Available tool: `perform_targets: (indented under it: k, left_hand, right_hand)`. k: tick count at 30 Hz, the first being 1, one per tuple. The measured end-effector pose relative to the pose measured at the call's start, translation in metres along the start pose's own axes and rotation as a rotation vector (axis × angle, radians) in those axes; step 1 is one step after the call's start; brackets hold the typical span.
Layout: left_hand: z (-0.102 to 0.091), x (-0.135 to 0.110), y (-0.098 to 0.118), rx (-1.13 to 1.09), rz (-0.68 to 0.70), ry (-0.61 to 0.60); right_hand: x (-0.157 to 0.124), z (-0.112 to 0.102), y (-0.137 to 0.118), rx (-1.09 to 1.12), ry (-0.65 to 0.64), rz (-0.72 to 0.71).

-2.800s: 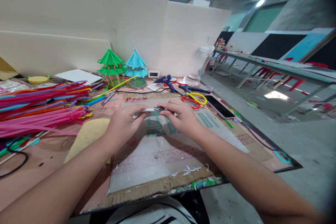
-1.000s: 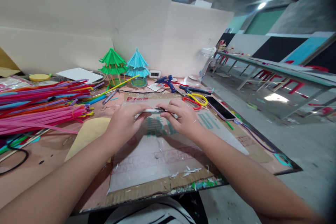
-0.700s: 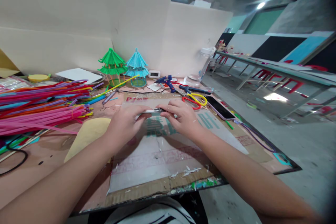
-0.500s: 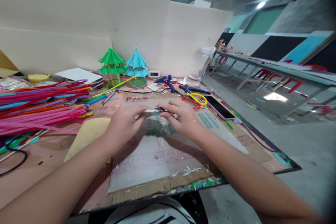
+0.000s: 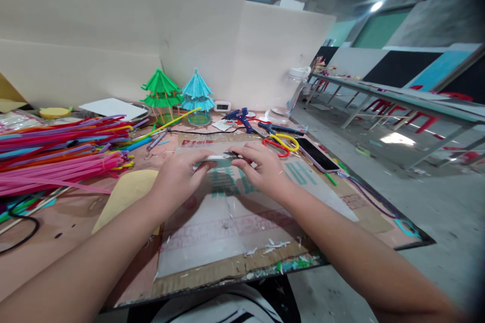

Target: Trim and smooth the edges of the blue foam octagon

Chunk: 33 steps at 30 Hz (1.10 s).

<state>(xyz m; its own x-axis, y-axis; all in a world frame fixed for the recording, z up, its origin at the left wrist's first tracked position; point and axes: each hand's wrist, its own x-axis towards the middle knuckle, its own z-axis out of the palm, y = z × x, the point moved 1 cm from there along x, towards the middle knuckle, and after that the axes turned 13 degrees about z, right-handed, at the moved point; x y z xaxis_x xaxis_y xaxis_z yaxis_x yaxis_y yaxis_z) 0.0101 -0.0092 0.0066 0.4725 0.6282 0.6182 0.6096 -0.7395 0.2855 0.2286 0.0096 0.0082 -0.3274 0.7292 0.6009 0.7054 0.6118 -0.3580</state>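
Note:
Both my hands meet over a printed cardboard sheet (image 5: 235,217) in the middle of the table. My left hand (image 5: 181,176) is closed, pinching the left end of a short white strip (image 5: 215,158). My right hand (image 5: 261,167) is closed on the strip's right end, where a small dark tool or clip (image 5: 230,153) shows at the fingertips; what it is stays unclear. White paper scraps lie on the sheet below my wrists.
A heap of pink, orange and purple straws (image 5: 56,154) fills the left. Green (image 5: 161,92) and blue (image 5: 196,93) straw pagoda models stand at the back. A blue glue gun (image 5: 239,117), scissors (image 5: 282,143) and a phone (image 5: 317,155) lie to the right, near the table edge.
My hands have stayed on the strip almost unmoved; the fingers have shifted slightly along it. The head camera has wobbled a little.

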Motion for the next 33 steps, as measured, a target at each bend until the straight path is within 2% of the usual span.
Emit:
perform_targets:
  k: [4,10,18,33]
  left_hand:
    - [-0.0033,0.0018,0.0014,0.02,-0.06,0.012]
    - [-0.0033,0.0018,0.0022,0.019,-0.071,0.009]
    - [-0.0024,-0.0001,0.0019,0.066,-0.003,0.009]
    - [0.0011,-0.0026,-0.0021,0.028,0.038,-0.003]
  right_hand:
    - [0.0007,-0.0011,0.0034,0.049,0.021,0.054]
    - [0.0011,-0.0002,0.0024,0.032,0.022,0.02]
    - [0.0004,-0.0007,0.0017,0.013,-0.004,0.003]
    - [0.0002,0.0015,0.0037,-0.012,-0.02,-0.018]
